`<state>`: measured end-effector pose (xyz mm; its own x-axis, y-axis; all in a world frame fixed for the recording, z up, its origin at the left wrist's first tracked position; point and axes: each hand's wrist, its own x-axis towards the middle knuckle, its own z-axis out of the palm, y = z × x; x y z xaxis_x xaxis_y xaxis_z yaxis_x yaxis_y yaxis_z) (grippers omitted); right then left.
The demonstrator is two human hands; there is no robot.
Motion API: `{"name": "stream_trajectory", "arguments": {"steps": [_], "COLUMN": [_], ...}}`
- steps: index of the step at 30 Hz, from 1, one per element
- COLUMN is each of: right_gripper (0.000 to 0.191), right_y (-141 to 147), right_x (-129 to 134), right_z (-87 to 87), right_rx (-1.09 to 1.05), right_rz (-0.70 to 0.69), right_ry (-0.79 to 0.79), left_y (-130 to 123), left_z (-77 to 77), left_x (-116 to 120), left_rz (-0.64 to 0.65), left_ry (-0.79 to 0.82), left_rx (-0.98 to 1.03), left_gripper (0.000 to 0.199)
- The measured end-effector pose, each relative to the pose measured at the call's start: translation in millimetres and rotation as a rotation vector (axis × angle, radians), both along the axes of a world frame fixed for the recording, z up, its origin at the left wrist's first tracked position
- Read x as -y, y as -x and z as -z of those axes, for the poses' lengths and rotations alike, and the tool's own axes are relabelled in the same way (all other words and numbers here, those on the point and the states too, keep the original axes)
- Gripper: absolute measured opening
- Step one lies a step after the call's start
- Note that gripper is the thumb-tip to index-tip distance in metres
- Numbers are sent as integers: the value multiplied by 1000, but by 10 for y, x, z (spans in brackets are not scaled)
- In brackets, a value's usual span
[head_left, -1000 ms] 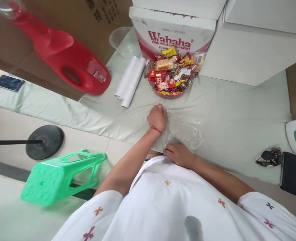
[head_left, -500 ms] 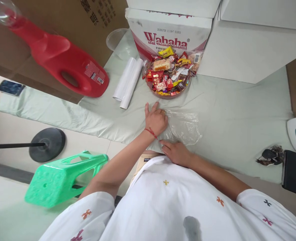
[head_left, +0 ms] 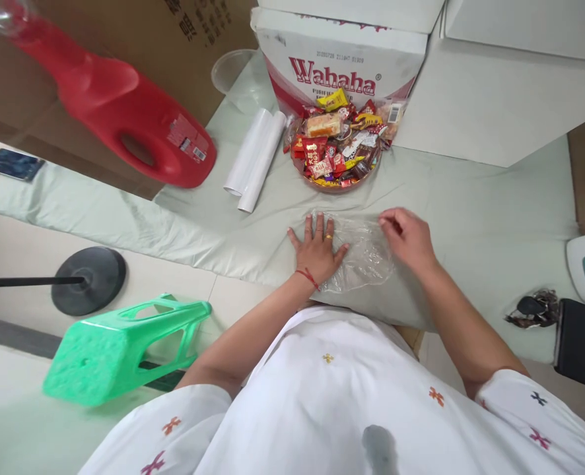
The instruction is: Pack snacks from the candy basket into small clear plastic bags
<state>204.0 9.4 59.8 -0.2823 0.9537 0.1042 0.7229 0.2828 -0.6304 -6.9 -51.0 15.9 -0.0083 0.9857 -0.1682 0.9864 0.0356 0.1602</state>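
A clear plastic bag [head_left: 364, 254] lies flat and wrinkled on the pale green cloth in front of me. My left hand [head_left: 317, 254], with a red string at the wrist and a ring, is spread palm down over the bag's left end. At the bag's far right corner, my right hand [head_left: 409, 237] has its fingers curled, thumb and forefinger pinched on the film. Beyond the bag stands a round bowl [head_left: 337, 188] heaped with wrapped candies and snacks [head_left: 339, 145].
Two white rolls [head_left: 255, 158] and a large red bottle [head_left: 138, 119] are at the left. A Wahaha carton [head_left: 339, 66] stands behind the bowl. Keys [head_left: 533, 309] and a black phone [head_left: 577, 342] lie at right. A green stool [head_left: 94, 363] is on the floor.
My left hand has gone from partly curled to spread flat on the bag. My right hand has moved from the near edge to the bag's far right corner and pinched it.
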Motion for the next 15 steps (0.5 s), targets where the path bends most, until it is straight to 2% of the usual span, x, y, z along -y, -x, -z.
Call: {"name": "stream_trajectory", "arguments": {"steps": [2,4,7,9,11,15], "right_gripper": [24,25,33,23,12,27], "right_y": [-34,31,206,288,307,218], "right_x": [-338,-537,-612,-611,-632,-742], "right_z": [39,114,196,200,177,145], "right_rx": [114,200,304,304,175,-220], "right_rz": [-33,-128,-275,-363,-384,-277], "right_ry": [77,186,336,421,507,810], "left_y": [5,5,10,19,29,38], "left_z": [-17,-24,-22,-18,-14,1], "left_x": [14,41,106,150,181,202], "left_rz": [15,31,54,64,66,45], "left_ry": [16,26,40,51,54,34], "left_rx": [1,2,2,4,8,8], "left_gripper": [83,86,88,89,90,93]}}
